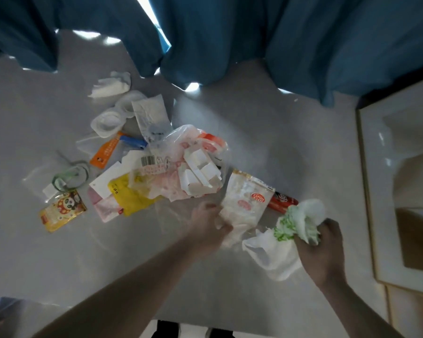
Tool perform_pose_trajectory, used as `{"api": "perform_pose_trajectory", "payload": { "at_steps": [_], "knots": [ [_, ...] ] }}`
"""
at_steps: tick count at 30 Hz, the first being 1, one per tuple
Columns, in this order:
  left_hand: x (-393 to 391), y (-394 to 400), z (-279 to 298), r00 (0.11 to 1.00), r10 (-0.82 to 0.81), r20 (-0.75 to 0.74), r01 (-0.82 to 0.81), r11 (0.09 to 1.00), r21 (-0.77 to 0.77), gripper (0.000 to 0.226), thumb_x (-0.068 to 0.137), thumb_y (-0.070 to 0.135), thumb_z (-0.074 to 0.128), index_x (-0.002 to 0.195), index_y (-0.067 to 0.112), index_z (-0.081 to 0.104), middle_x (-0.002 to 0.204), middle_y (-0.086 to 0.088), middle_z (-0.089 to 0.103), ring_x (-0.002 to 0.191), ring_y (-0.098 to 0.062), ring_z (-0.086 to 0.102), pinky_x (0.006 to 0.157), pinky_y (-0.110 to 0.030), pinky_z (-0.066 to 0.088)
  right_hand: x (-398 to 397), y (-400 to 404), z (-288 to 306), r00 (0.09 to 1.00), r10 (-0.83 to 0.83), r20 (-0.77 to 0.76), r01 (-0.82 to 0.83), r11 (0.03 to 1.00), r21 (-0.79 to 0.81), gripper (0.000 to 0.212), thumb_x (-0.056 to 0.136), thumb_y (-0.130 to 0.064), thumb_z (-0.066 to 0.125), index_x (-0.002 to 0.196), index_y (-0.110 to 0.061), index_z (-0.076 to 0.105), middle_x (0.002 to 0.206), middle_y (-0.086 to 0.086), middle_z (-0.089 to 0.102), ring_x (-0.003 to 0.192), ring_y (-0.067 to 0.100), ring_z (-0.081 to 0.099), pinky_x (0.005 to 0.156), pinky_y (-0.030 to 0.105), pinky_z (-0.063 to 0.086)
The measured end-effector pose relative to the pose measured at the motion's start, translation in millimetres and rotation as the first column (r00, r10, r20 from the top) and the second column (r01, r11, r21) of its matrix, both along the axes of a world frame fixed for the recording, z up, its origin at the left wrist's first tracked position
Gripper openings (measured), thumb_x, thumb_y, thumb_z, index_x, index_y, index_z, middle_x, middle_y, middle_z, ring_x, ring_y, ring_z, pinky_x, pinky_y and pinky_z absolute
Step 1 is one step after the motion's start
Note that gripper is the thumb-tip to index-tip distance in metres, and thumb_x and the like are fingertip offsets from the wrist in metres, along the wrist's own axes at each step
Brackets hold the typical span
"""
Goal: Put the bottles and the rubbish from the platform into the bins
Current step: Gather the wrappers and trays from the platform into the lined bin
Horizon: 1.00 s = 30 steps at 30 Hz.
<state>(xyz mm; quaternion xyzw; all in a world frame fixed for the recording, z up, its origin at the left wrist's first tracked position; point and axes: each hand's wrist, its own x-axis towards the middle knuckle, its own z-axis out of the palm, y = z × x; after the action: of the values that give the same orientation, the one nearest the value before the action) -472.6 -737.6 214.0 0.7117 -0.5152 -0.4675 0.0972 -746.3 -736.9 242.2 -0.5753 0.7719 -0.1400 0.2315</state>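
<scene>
A heap of rubbish lies on the grey platform: a clear plastic bag, torn white card trays, a yellow wrapper, an orange tag and white tissues. My left hand is closed on the lower edge of a white snack packet with a red label. My right hand grips a piece of green-and-white cabbage together with a white tissue. A red bottle lies partly hidden behind the packet.
A yellow panda packet and a clear green-tinted ring lie at the left of the heap. Blue curtains hang along the far edge. A pale wooden-framed unit stands at the right. No bin is in view.
</scene>
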Motion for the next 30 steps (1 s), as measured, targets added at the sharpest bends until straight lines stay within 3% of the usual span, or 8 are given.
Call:
{"api": "perform_pose_trajectory", "payload": {
  "at_steps": [4, 8, 12, 15, 18, 23, 27, 30],
  "knots": [
    [-21.7, -26.4, -12.2, 0.995, -0.081, 0.062, 0.071, 0.986, 0.154, 0.035, 0.095, 0.040, 0.060, 0.120, 0.018, 0.069, 0.144, -0.008, 0.043, 0.138, -0.029, 0.036, 0.111, -0.037, 0.033, -0.5, -63.7, -21.9, 0.963, 0.261, -0.065, -0.252, 0.959, 0.128, 0.045, 0.069, -0.019, 0.087, 0.111, -0.018, 0.071, 0.133, 0.008, 0.054, 0.120, 0.033, 0.052, 0.099, 0.044, 0.050],
    [-38.9, -29.8, -28.1, 0.990, -0.070, 0.125, 0.051, 0.987, 0.153, 0.043, 0.091, 0.039, 0.059, 0.128, 0.018, 0.066, 0.151, -0.009, 0.042, 0.136, -0.029, 0.041, 0.113, -0.034, 0.035, 9.9, -92.3, -51.1, 0.925, 0.376, -0.047, -0.345, 0.889, 0.302, 0.039, 0.065, -0.037, 0.078, 0.098, -0.017, 0.071, 0.109, 0.005, 0.066, 0.103, 0.030, 0.064, 0.086, 0.036, 0.054],
    [-38.0, -28.5, -42.0, 0.996, 0.086, 0.028, -0.090, 0.970, 0.226, 0.019, 0.090, 0.022, 0.062, 0.099, 0.012, 0.074, 0.107, -0.006, 0.070, 0.107, -0.026, 0.066, 0.087, -0.035, 0.055, 24.5, -85.0, -65.8, 0.959, 0.275, -0.065, -0.232, 0.897, 0.376, 0.042, 0.070, -0.043, 0.075, 0.095, -0.010, 0.068, 0.095, 0.008, 0.065, 0.090, 0.032, 0.068, 0.073, 0.035, 0.054],
    [-32.6, -15.4, -41.2, 0.995, 0.098, 0.007, -0.098, 0.977, 0.191, 0.016, 0.087, 0.029, 0.070, 0.077, 0.017, 0.067, 0.070, 0.005, 0.065, 0.067, -0.015, 0.062, 0.055, -0.022, 0.047, 25.8, -66.7, -69.9, 0.967, 0.226, -0.115, -0.172, 0.919, 0.355, 0.033, 0.077, -0.037, 0.079, 0.090, -0.009, 0.067, 0.081, 0.004, 0.064, 0.079, 0.028, 0.068, 0.064, 0.028, 0.050],
    [-31.1, 5.7, -29.7, 0.984, 0.179, 0.004, -0.178, 0.975, 0.134, 0.017, 0.081, 0.034, 0.068, 0.071, 0.021, 0.062, 0.070, 0.007, 0.063, 0.064, -0.013, 0.059, 0.053, -0.023, 0.039, 21.1, -37.7, -65.8, 0.992, 0.102, -0.079, -0.068, 0.932, 0.355, 0.025, 0.079, -0.029, 0.081, 0.083, -0.012, 0.063, 0.067, -0.006, 0.056, 0.060, 0.010, 0.057, 0.051, 0.018, 0.037],
    [-16.7, 61.6, 17.4, 0.974, 0.227, -0.026, -0.227, 0.974, -0.020, 0.017, 0.076, 0.016, 0.069, 0.060, 0.018, 0.064, 0.068, 0.001, 0.057, 0.062, -0.012, 0.057, 0.057, -0.030, 0.042, 5.9, 18.9, -34.2, 0.970, -0.228, 0.084, 0.168, 0.880, 0.443, 0.036, 0.072, -0.026, 0.084, 0.098, -0.007, 0.067, 0.080, 0.002, 0.069, 0.073, 0.022, 0.066, 0.070, 0.036, 0.057],
    [12.2, 112.3, 96.4, 0.973, 0.228, 0.036, -0.222, 0.965, -0.137, 0.016, 0.078, 0.015, 0.076, 0.064, 0.016, 0.069, 0.072, 0.008, 0.056, 0.065, -0.007, 0.059, 0.057, -0.015, 0.041, -10.5, 72.1, 40.7, 0.929, -0.337, 0.154, 0.230, 0.849, 0.475, 0.043, 0.064, -0.039, 0.086, 0.096, -0.014, 0.073, 0.081, 0.000, 0.074, 0.075, 0.021, 0.070, 0.069, 0.036, 0.059],
    [34.8, 142.1, 158.5, 0.980, 0.185, 0.075, -0.166, 0.963, -0.214, 0.022, 0.081, 0.023, 0.073, 0.062, 0.016, 0.064, 0.071, 0.009, 0.054, 0.065, -0.007, 0.056, 0.063, -0.025, 0.046, -16.4, 106.4, 106.5, 0.878, -0.433, 0.202, 0.300, 0.829, 0.471, 0.040, 0.069, -0.036, 0.086, 0.099, -0.012, 0.073, 0.085, 0.003, 0.073, 0.078, 0.023, 0.070, 0.069, 0.034, 0.056]
  ]
}}
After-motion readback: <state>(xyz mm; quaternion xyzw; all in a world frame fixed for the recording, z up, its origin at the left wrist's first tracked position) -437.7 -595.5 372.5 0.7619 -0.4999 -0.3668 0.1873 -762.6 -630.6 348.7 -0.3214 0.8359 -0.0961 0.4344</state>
